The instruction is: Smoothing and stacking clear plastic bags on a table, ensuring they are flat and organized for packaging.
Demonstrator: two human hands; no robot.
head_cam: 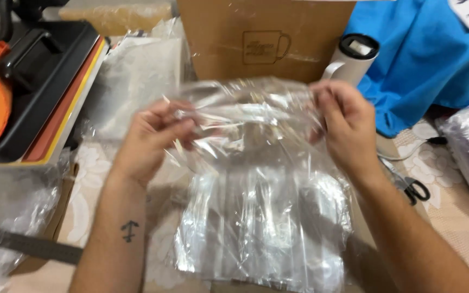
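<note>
Pinching the upper edge of a clear plastic bag (256, 179), left hand (156, 135) at nine o'clock of the bag's top, fingers curled shut on the crinkled film. Gripping the opposite corner at three o'clock with the right hand (346, 125), thumb and fingertips closed on the same edge. Hanging from both hands toward six o'clock, long axis running twelve to six, mouth end uppermost. Looking glossy, wrinkled and see-through, possibly several bags stacked together, though hard telling through the glare. Draping down over a floral tablecloth (441, 163) in the middle of the view. Standing at twelve o'clock, a cardboard box (267, 38); at one o'clock, a white tumbler (354, 57) against blue cloth (430, 59). Lying at four o'clock, black scissors (413, 189). Sitting at ten o'clock, a black heat press (44, 76).
</note>
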